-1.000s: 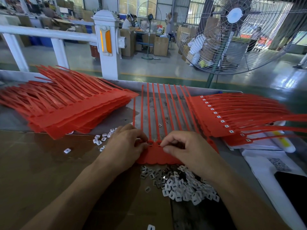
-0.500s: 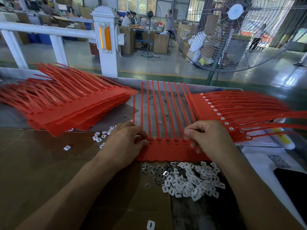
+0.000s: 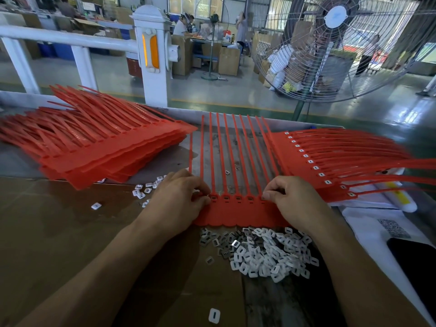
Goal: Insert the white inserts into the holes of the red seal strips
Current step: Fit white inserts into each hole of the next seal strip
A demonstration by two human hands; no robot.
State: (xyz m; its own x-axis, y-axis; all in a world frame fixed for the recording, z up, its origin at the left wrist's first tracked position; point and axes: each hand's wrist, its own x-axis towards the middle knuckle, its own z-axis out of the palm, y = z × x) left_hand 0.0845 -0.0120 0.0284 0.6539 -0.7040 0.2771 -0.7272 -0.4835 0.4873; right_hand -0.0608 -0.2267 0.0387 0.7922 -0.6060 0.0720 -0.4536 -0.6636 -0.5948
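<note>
Seating step: left hand (image 3: 179, 199) and right hand (image 3: 292, 199) — fingers curled — press opposite ends of the red seal strip (image 3: 238, 212). Whether either pinches an insert, cannot tell. Next: fetch from the near white inserts (image 3: 264, 253).

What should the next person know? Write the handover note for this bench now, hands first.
Left hand: fingers curled at the left end of the red strip sheet in front; any insert in them is hidden.
Right hand: fingertips pinching at the sheet's right end.
Loose white inserts are heaped on the near side of the sheet; a few lie to the left.
Done: the stack on the right shows white inserts in its holes.
Left: the visible holes in this sheet still look empty, then the red stack on the left.
</note>
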